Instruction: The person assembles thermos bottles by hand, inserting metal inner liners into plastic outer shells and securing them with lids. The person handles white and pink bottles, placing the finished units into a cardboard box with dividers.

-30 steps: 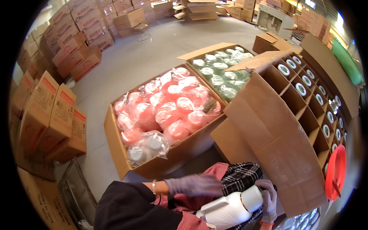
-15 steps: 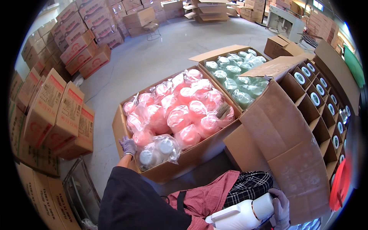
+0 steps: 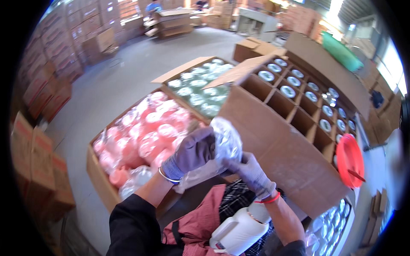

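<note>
Both my hands wear grey gloves and hold a clear plastic bag (image 3: pixel 226 143) with a round lid-like piece inside, raised in front of me. My left hand (image 3: pixel 193 151) grips the bag's left side. My right hand (image 3: pixel 250 170) pinches its lower right part. A white plastic jug (image 3: pixel 239 230) lies on my lap under my right forearm. Below the bag stands an open carton (image 3: pixel 100 183) full of pink pieces wrapped in clear bags.
A second open carton (image 3: pixel 200 87) holds pale green bagged pieces. To the right is a big divided carton (image 3: pixel 299 115) with round items in its cells. A red round lid (image 3: pixel 348 160) sits at its right. Stacked brown boxes (image 3: pixel 36 170) line the left.
My left hand has come up from the pink carton with a bagged piece. My right hand has left the white jug and joined it on the bag.
</note>
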Motion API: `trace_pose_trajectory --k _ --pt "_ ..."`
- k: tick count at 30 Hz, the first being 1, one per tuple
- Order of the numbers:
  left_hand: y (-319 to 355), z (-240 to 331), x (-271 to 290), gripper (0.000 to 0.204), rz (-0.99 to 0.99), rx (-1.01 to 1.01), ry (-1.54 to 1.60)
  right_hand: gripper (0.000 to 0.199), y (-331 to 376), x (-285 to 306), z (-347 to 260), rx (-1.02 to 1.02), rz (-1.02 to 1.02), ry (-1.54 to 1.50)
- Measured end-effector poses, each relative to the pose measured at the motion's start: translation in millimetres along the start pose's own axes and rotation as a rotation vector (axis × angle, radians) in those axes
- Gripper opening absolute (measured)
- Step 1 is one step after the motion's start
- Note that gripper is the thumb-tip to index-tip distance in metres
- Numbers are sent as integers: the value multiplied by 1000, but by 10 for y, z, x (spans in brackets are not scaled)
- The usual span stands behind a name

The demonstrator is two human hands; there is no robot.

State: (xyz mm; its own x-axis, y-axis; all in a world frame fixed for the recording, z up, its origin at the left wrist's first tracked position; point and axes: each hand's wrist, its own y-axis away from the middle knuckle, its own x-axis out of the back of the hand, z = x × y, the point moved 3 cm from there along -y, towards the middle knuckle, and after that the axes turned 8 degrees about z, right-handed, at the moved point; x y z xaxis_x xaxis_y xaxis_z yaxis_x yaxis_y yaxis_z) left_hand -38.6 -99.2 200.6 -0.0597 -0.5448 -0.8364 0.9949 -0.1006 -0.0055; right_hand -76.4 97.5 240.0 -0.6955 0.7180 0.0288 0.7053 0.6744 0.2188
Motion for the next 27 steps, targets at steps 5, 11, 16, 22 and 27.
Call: trace_pose_trajectory --k 5,11,16,22,27 --pt "-463 -50 -269 89 -352 -205 -467 30 376 1112 -61 10 363 -850" --pt "-572 -806 -499 104 -225 -408 -932 63 558 1538 -78 205 179 -857" --pt "-850 -1263 -1286 90 0 -1045 -1393 112 1208 979 184 727 767 -203" --pt "-738 -1653 -1009 52 115 -260 -381 53 1510 1189 737 472 1263 209" --pt "-602 -2025 70 39 241 -86 -86 36 1613 1488 1945 142 1338 61"
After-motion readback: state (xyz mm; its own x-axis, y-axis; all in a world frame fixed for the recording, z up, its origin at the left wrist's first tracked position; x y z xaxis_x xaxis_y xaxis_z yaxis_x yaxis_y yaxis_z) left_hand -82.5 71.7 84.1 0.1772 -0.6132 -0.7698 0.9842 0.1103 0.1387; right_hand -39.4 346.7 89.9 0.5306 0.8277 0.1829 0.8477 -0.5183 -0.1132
